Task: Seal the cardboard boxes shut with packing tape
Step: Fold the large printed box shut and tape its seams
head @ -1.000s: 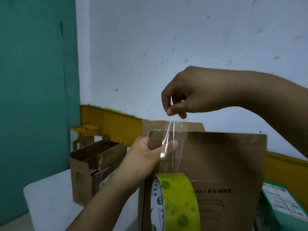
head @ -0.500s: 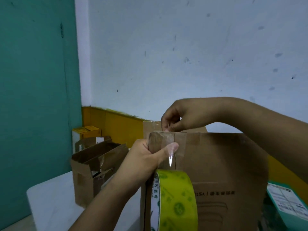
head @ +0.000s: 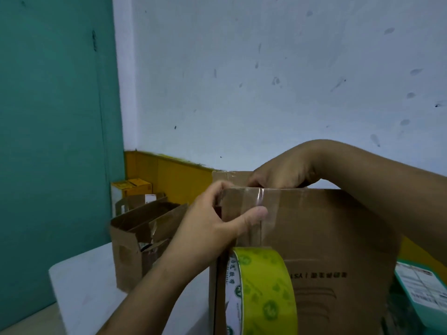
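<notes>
A tall brown cardboard box stands upright in front of me, printed text on its near face. A strip of clear packing tape runs up that face and over the top edge. My left hand grips the box's upper left corner, thumb pressed on the tape. My right hand reaches over the top edge, fingers bent down onto the tape behind it; the fingertips are hidden. A yellow-green tape roll hangs against the near face, still joined to the strip.
An open brown box sits on the white table to the left, with small yellow boxes behind it. A green parcel with a label lies at the right. Teal and white walls close off the back.
My right hand came down from holding the tape end high above the box to the top edge, laying the strip over it. The left hand kept its grip on the corner.
</notes>
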`<state>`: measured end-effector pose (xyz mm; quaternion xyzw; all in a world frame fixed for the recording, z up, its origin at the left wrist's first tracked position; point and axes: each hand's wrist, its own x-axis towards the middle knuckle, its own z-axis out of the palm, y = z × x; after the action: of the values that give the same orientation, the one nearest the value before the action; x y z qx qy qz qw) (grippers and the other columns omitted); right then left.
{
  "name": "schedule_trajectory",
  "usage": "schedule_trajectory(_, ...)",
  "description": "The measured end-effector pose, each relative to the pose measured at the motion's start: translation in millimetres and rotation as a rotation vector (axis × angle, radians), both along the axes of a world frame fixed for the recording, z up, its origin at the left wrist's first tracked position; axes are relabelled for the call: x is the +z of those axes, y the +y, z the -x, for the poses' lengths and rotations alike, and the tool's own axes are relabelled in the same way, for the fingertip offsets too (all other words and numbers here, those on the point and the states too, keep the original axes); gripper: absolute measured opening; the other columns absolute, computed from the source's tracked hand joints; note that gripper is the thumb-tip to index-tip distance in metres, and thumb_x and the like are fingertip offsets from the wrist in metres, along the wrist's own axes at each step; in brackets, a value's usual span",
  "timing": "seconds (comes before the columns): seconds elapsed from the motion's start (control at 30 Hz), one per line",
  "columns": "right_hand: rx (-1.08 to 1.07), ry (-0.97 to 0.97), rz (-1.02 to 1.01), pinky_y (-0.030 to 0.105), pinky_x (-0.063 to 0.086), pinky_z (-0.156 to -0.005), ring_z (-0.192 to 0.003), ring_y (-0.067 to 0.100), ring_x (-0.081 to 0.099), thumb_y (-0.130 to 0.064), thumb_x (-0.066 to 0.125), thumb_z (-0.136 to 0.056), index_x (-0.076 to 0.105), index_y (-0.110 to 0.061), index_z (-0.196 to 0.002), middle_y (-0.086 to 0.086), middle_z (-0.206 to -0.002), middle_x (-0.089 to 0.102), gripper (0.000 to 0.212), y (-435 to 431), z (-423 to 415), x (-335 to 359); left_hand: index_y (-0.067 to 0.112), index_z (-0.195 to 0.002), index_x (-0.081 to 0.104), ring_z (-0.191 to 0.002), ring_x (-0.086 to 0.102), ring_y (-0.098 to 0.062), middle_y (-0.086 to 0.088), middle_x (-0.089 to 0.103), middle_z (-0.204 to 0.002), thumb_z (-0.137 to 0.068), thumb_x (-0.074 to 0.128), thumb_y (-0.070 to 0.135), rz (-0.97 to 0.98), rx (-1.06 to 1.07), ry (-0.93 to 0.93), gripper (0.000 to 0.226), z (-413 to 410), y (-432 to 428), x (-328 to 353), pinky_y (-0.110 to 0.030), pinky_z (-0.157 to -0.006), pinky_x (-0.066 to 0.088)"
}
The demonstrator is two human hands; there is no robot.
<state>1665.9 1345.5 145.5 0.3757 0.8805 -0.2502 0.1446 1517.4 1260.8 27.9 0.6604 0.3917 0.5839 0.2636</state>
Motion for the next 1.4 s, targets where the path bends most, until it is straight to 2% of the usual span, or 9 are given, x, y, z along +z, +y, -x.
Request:
schedule_trajectory(0.13,-0.03,-0.065,-0.095,0.041,0.054,-0.096,-0.11,0.019,0.066,-0.012,0.063,-0.094,0.058,-0.014,-0.132,0.002,-0.124,0.065,0.038,-0.1,1.0,-3.1,0.02,-0.103,0.068,-0.09,0.072,-0.018,-0.002,0.072,-0.099,-0.072,0.078,0.033,-0.079,-0.034,-0.004,0.035,-1.2,0.2,0.3,-0.034,-0.075,0.062)
schedule_trajectory(0.23,-0.058,0.021,-0.414,0.021,0.055,-0.077,-0.088,0.004,0.067,-0.017,0.066,-0.091,0.07,-0.027,-0.109,-0.012,-0.097,0.072,0.021,-15.8,-7.2,6.2,0.009,-0.099,0.072,-0.086,0.073,-0.03,-0.014,0.074,-0.092,-0.073,0.075,0.034,-0.023,-0.075,-0.076,0.037,-4.5,4.8,-3.7,-0.04,-0.075,0.061)
schedule_trajectory(0.37,-0.358,0.673,-1.059,0.022,0.048,-0.066,-0.076,0.003,0.061,-0.033,0.053,-0.093,0.069,-0.027,-0.084,-0.011,-0.077,0.066,0.019,-69.9,-40.9,-18.2,0.007,-0.085,0.076,-0.072,0.072,-0.029,-0.017,0.074,-0.08,-0.07,0.077,0.035,0.039,-0.073,-0.161,0.032,-7.0,8.8,-6.3,-0.038,-0.062,0.057)
schedule_trajectory(0.5,-0.57,0.959,-0.697,0.03,0.049,-0.063,-0.062,0.006,0.062,-0.085,0.033,-0.076,0.067,-0.017,-0.071,-0.001,-0.066,0.067,0.076,-139.2,-47.8,-107.6,0.001,-0.094,0.073,-0.075,0.073,-0.024,-0.014,0.077,-0.087,-0.074,0.076,0.03,0.083,-0.115,-0.212,0.035,-7.7,9.6,-6.6,-0.032,-0.064,0.055)
schedule_trajectory(0.63,-0.422,1.25,-0.22,0.02,0.053,-0.067,-0.077,0.001,0.069,-0.096,0.052,-0.052,0.075,-0.04,-0.085,0.001,-0.083,0.075,0.069,-145.1,-29.9,-172.2,0.008,-0.088,0.072,-0.07,0.071,-0.014,-0.006,0.077,-0.082,-0.077,0.071,0.024,0.119,-0.169,-0.235,0.02,-6.1,7.1,-7.8,-0.025,-0.061,0.054)
schedule_trajectory(0.8,-0.257,1.261,-0.26,0.014,0.048,-0.077,-0.099,0.0,0.067,-0.08,0.055,-0.074,0.076,-0.039,-0.1,-0.013,-0.103,0.074,0.053,-146.0,-25.9,-191.7,0.0,-0.093,0.066,-0.07,0.069,-0.018,-0.011,0.071,-0.081,-0.064,0.065,-0.008,0.256,-0.467,-0.33,0.03,13.6,5.4,-8.3,-0.027,-0.064,0.057)
schedule_trajectory(0.97,-0.286,1.191,-0.397,0.028,0.052,-0.076,-0.095,0.008,0.068,-0.068,0.047,-0.087,0.075,-0.032,-0.096,-0.01,-0.097,0.073,0.046,-156.2,-30.1,-196.1,0.002,-0.121,0.066,-0.107,0.065,-0.021,-0.012,0.07,-0.115,-0.087,0.037,0.013,0.282,-0.951,-0.335,0.046,21.6,-10.9,0.3,-0.033,-0.097,0.05)
schedule_trajectory(1.17,-0.342,1.247,-0.366,0.031,0.037,-0.052,-0.056,0.018,0.053,-0.075,0.043,-0.083,0.069,-0.028,-0.089,0.008,-0.068,0.062,0.055,-166.8,-38.2,-191.6,0.014,-0.151,0.04,-0.129,0.045,-0.035,-0.02,0.046,-0.142,-0.075,0.07,0.028,0.226,-0.77,-0.142,0.083,22.1,-27.4,-2.7,-0.05,-0.11,0.036)
schedule_trajectory(1.4,-0.336,1.227,-0.342,0.043,0.052,-0.068,-0.071,0.015,0.066,-0.073,0.044,-0.086,0.07,-0.036,-0.093,-0.003,-0.078,0.072,0.046,-169.1,-44.0,-192.4,0.014,-0.108,0.069,-0.096,0.07,-0.019,0.0,0.075,-0.1,-0.082,0.078,0.024,0.126,-0.173,0.143,0.029,-5.0,-35.4,0.9,-0.037,-0.087,0.055)
